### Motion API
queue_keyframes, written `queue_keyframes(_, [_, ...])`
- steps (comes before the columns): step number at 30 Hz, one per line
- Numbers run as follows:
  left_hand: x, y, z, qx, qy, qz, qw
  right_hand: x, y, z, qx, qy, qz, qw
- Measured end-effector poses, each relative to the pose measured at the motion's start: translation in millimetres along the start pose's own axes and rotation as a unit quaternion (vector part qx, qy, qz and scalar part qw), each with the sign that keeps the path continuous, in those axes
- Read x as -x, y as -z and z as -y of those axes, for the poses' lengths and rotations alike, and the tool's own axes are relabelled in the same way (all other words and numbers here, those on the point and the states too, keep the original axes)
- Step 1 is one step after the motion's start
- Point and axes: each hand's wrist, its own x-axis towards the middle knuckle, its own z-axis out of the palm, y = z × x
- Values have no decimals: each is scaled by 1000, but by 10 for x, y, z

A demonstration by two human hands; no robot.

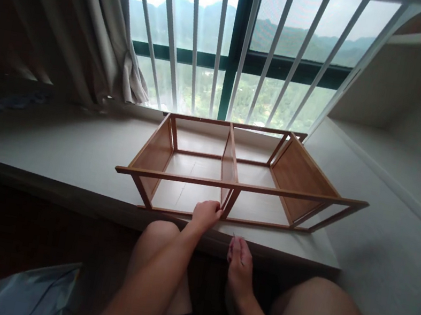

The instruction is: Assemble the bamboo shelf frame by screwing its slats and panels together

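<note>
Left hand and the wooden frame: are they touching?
Touching. The head view shows the left hand closed on the wooden frame at its near bottom rail, beside the middle divider, with no gap visible.

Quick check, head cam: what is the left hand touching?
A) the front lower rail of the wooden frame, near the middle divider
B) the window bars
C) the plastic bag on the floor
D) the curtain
A: the left hand is closed on the front lower rail of the wooden frame, beside its middle divider; the right hand holds a thin small tool, off the frame.
</note>
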Motion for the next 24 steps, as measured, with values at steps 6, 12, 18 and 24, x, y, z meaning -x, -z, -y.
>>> queue_keyframes(6, [-146,-10,-137,26,-3,-17,999,-380,514,617,45,121,-6,992])
queue_keyframes(12, [245,286,-88,89,-75,-79,990,-808,782,1005,125,221,-47,966])
queue_keyframes(18, [1068,570,487,269,-37,-389,880,-1112,885,1051,163,213,-72,961])
queue_keyframes(24, [1058,723,1134,392,116,-463,786,-1262,737,1018,205,230,-50,950])
